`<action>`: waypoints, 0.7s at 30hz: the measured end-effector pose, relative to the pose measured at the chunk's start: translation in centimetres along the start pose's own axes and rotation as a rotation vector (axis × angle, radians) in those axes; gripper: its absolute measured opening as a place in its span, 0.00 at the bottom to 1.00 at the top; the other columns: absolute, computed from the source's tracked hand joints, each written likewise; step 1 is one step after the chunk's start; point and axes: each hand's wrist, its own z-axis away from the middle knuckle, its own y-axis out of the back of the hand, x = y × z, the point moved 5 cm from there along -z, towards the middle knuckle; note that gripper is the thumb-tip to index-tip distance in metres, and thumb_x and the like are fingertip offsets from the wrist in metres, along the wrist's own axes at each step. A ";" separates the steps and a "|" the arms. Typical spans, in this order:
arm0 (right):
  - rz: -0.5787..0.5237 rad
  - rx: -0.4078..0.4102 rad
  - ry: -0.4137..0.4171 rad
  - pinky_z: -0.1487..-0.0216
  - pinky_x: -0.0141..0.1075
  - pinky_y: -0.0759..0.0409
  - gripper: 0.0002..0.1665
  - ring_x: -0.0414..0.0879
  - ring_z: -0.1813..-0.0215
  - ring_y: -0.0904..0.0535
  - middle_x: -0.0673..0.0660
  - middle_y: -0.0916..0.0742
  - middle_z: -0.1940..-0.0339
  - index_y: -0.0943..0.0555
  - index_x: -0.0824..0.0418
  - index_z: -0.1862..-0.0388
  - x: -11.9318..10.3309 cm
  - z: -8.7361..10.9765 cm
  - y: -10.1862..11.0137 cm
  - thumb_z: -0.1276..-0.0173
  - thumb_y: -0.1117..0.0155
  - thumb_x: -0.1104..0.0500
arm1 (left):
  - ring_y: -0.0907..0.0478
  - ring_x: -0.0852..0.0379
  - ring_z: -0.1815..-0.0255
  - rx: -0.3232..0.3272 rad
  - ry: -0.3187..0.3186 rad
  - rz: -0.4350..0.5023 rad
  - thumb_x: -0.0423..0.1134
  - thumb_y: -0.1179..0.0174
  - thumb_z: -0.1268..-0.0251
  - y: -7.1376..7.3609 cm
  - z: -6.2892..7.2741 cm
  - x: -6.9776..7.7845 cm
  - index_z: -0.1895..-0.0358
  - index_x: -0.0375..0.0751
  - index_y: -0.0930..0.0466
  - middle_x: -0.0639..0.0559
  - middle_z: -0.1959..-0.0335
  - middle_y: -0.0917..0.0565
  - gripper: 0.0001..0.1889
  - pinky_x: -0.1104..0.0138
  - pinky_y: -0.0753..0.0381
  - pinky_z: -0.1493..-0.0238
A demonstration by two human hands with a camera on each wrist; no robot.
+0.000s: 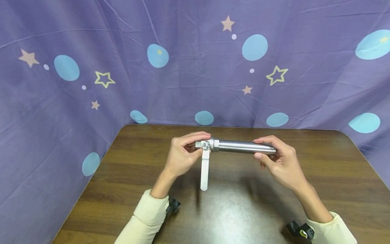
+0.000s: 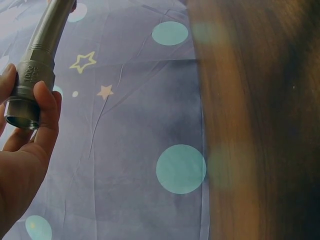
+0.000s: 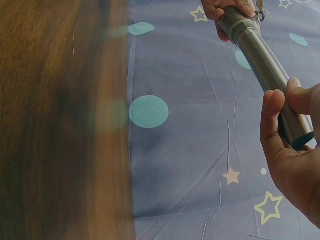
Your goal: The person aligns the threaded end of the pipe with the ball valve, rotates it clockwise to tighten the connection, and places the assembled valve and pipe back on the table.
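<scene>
A metal ball valve [image 1: 206, 145] with a long pale lever handle [image 1: 204, 173] is joined to a shiny steel pipe [image 1: 237, 146]. Both are held up over the table, nearly level, with the lever pointing toward the person. My left hand [image 1: 182, 154] grips the valve body between thumb and fingers; its open threaded end [image 2: 22, 114] faces the left wrist camera. At the other end, my right hand [image 1: 281, 161] holds the pipe with the thumb on the near side and fingers over the far side. The pipe's open end [image 3: 301, 140] shows beside the right palm.
Below the hands lies a brown wood-grain table [image 1: 137, 162]. A purple curtain [image 1: 189, 84] printed with stars and blue dots hangs behind and beside it. Black wrist straps [image 1: 173, 206] show at both cream sleeves [image 1: 143, 217].
</scene>
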 end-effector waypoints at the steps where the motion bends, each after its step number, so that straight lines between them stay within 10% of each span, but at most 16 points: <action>1: 0.005 -0.001 -0.003 0.82 0.28 0.19 0.29 0.39 0.82 0.20 0.49 0.11 0.64 0.15 0.69 0.44 0.0 0.0 0.0 0.44 0.29 0.85 | 0.14 0.64 0.42 0.001 0.000 -0.005 0.13 0.40 0.47 0.0 0.0 0.0 0.49 0.22 0.12 0.29 0.45 0.11 0.21 0.75 0.10 0.50; 21: 0.007 -0.006 -0.028 0.78 0.27 0.18 0.24 0.38 0.77 0.19 0.46 0.12 0.68 0.14 0.68 0.45 0.1 0.1 0.1 0.40 0.29 0.82 | 0.14 0.65 0.42 0.004 0.005 -0.027 0.13 0.40 0.48 0.0 0.0 0.2 0.49 0.22 0.12 0.29 0.45 0.11 0.21 0.72 0.09 0.48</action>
